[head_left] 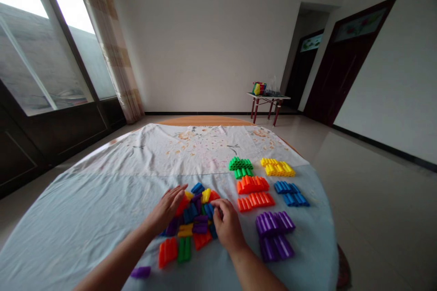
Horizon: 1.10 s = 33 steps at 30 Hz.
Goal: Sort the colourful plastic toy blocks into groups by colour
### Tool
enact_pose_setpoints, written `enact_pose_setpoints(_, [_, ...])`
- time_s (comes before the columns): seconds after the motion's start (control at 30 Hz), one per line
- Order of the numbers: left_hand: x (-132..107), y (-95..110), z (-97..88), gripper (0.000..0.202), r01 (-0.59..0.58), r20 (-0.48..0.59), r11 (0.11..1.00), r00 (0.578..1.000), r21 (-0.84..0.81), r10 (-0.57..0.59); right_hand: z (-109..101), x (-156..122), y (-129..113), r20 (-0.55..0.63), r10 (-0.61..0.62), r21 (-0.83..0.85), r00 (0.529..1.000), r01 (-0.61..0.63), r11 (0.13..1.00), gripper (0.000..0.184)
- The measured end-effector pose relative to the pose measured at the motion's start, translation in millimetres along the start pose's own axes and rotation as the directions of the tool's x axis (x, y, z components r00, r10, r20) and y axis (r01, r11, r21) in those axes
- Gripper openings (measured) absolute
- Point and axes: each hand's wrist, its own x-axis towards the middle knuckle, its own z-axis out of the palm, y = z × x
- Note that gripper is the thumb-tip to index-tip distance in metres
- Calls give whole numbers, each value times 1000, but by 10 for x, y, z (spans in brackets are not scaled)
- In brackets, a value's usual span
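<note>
A mixed heap of ribbed plastic tube blocks lies on the table in front of me, with a purple block [200, 225] near its middle. My left hand [170, 204] reaches over the heap's left side, fingers stretched out, beside an orange block [181, 207]. At the right side, my right hand [227, 223] has its fingers curled, with the tips against the heap by a blue block [208, 210]. What is between those fingertips is hidden. Nearer to me lie an orange block [167, 252] and a green block [184, 249].
Sorted by colour at the right are green blocks [241, 163], yellow blocks [278, 168], orange blocks [252, 184], blue blocks [291, 193] and purple blocks [275, 223]. A loose purple piece [140, 272] lies near the front. A cloth [102, 209] covers the round table. Behind stands a small table [268, 97].
</note>
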Motion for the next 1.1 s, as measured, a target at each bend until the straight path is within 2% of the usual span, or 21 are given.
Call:
enact_pose_setpoints(0.1, [-297,-92,-164,51,105,-115,992,987,-67,-112,2,0,11,-12,8,7,1000,-8,1000,24])
enact_pose_setpoints(0.23, [-537,-136,-248,51,223,-250,962,933,-159,-258,-6,-5,13,-12,17,11,1000,-17,1000,23])
enact_pose_setpoints(0.37, [-566,39,-111,53,257,-302,926,891,-278,-338,-25,-10,1,0,13,10,1000,-13,1000,22])
enact_pose_setpoints(0.5, [-504,279,44,53,233,-289,883,885,-407,-366,-58,-17,-50,24,-26,5,999,26,1000,23])
enact_pose_setpoints(0.6, [-458,314,44,56,213,-288,841,874,-497,-392,-114,-31,-139,78,-99,-24,992,101,995,20])
enact_pose_setpoints(0.67, [-429,239,-3,59,208,-306,810,851,-548,-426,-159,-49,-212,129,-146,-62,981,155,986,22])
enact_pose_setpoints(0.8, [-379,-35,-83,63,232,-325,746,791,-624,-518,-205,-94,-311,249,-235,-141,940,275,951,37])
enact_pose_setpoints(0.9, [-361,-220,-77,64,259,-319,716,762,-648,-564,-192,-108,-293,294,-244,-174,924,303,937,27])
enact_pose_setpoints(0.97, [-363,-306,-59,61,269,-300,709,767,-652,-567,-178,-101,-244,261,-219,-193,940,274,942,20])
enact_pose_setpoints(1.1, [-394,-394,-46,55,277,-248,703,800,-655,-546,-158,-79,-141,148,-180,-266,973,214,940,26])
